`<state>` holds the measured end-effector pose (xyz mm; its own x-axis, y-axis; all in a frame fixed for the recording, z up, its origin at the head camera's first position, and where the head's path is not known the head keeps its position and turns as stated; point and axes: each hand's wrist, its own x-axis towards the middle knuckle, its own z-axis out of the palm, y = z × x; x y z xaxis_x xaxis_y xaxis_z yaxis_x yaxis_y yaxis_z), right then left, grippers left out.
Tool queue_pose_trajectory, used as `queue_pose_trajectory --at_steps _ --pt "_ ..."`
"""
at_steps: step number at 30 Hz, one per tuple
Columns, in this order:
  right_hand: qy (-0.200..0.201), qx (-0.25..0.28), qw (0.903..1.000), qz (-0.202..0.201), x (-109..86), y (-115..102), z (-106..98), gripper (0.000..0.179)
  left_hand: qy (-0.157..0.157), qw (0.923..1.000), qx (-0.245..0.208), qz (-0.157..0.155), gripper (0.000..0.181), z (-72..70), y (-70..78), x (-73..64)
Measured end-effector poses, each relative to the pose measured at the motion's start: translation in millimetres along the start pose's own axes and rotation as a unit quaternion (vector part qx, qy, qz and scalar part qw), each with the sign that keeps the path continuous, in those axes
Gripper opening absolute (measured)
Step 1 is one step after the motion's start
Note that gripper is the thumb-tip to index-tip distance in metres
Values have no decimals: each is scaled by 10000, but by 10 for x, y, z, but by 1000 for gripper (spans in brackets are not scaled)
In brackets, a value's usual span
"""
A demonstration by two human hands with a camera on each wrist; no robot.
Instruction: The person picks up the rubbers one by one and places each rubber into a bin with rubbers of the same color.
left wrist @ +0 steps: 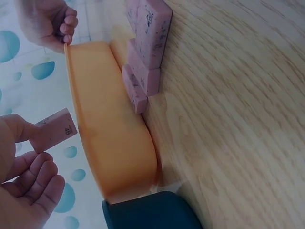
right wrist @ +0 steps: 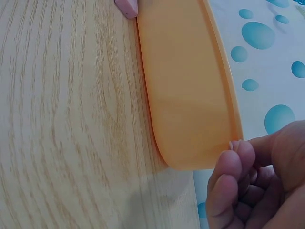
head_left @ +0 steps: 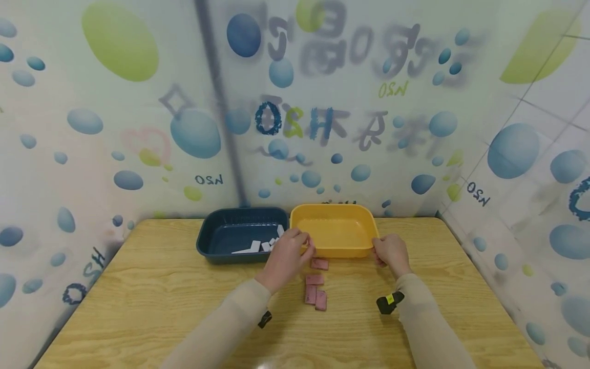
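Observation:
My left hand [head_left: 289,256] pinches a pink eraser [left wrist: 53,131] marked "4B" between thumb and fingers, at the near left rim of the yellow bin [head_left: 338,252]. In the left wrist view the eraser is held level with the bin's rim. At the near right corner of that bin, my right hand [head_left: 392,252] grips the rim with thumb and curled fingers. Several more pink erasers [head_left: 315,280] lie on the table just in front of the bin, some touching one another. From the head view, the held eraser is mostly hidden by the fingers.
Left of the yellow bin and close against it stands a dark blue bin [head_left: 216,257] with several white blocks [head_left: 255,246] in its right part. Both sit at the back of the wooden table [head_left: 175,307], before a patterned curtain [head_left: 295,169].

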<state>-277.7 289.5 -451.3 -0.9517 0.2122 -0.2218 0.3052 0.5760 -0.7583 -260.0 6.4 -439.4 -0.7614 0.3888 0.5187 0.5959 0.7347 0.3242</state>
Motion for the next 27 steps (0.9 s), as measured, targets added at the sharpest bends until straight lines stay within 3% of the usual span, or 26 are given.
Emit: queue_pose_trajectory --at_steps 11,18,27 --pt "24 1 10000 86 -1 -18 5 38 19 9999 -128 -113 16 33 12 49" --pt "11 -13 10000 50 -10 -15 3 38 -65 9977 -519 -437 17 68 7 66" --pt "-34 38 10000 62 -26 -30 -8 37 58 9927 -874 -830 21 130 3 89"
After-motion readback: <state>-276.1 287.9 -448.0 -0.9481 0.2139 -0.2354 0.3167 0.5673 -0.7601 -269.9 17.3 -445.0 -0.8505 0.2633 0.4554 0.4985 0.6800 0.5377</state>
